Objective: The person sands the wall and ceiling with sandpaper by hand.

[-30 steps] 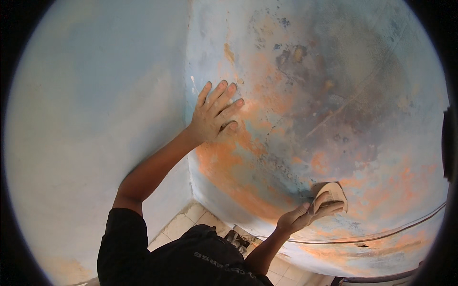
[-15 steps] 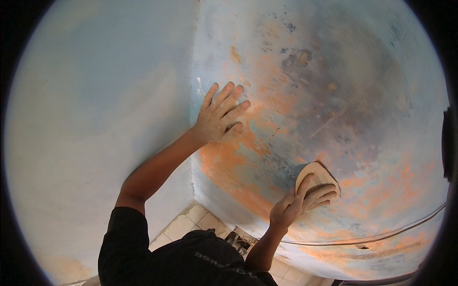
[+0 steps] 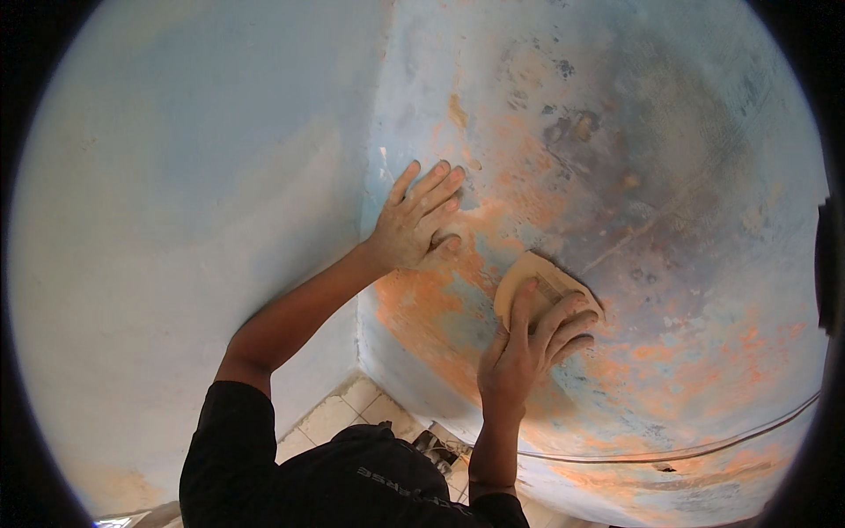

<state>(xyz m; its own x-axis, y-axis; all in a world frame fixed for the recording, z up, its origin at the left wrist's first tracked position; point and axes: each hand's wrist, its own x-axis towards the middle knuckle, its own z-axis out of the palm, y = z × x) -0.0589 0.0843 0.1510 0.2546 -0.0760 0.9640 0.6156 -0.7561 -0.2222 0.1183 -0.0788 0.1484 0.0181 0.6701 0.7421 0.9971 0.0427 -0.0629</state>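
Note:
My left hand (image 3: 418, 216) lies against the wall beside the corner, its fingers stretched out and holding nothing. Down and to the right, my right hand (image 3: 534, 339) presses a piece of sandpaper (image 3: 541, 283) to the wall. The sheet is tan on its back, with faint print and a dark far edge, and my fingers lie spread over it. Under both hands the wall (image 3: 651, 238) is blotchy, with pale blue, grey and orange patches and worn paint. Dust coats my fingers. The sheet's underside is hidden.
A smoother pale blue wall (image 3: 176, 194) meets the patchy one at a corner on the left. A thin dark cable (image 3: 695, 454) runs along the lower right wall. Below are floor tiles (image 3: 330, 415) and some dark items (image 3: 436, 449) by the wall's foot.
My right hand has moved up and to the left across the wall with the sandpaper. My left hand stays on the wall near the corner, its fingers slightly shifted.

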